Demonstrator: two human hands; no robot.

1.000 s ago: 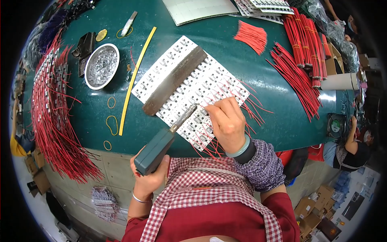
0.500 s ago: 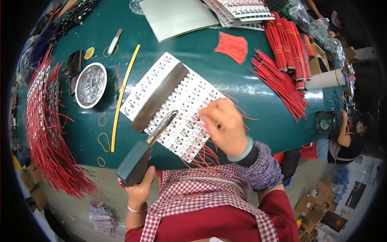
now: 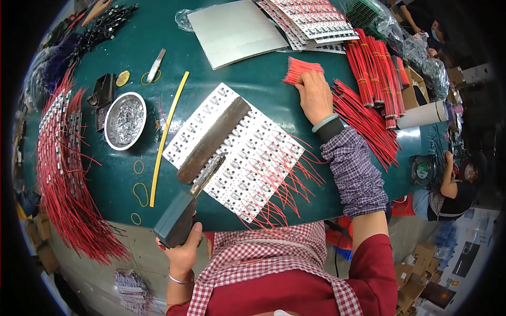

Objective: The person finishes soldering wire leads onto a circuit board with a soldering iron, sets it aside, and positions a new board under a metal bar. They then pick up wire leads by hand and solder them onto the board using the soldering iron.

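My left hand (image 3: 184,251) is closed round the handle of a dark green soldering gun (image 3: 176,218). Its metal tip lies over a white circuit board panel (image 3: 247,152), beside the dark metal bar (image 3: 215,138) resting across that panel. Red wires (image 3: 284,184) stick out from the panel's right and near sides. Farther off, my right hand (image 3: 316,97) has its fingers bent together at the edge of a small pile of short red wires (image 3: 301,69). Its fingertips touch the pile, and what they pinch is hidden.
Left of the panel are a yellow strip (image 3: 169,137), a white bowl of silvery solder-like material (image 3: 143,124) and wired boards (image 3: 66,174). Red wire bundles (image 3: 377,73) lie right. Behind are a grey plate (image 3: 234,31) and stacked panels (image 3: 316,18). Another person (image 3: 448,184) is at far right.
My right hand has left the panel and reached away to the short red wire pile. The soldering gun's tip has shifted slightly towards the metal bar. More red wires show on the panel's right side.
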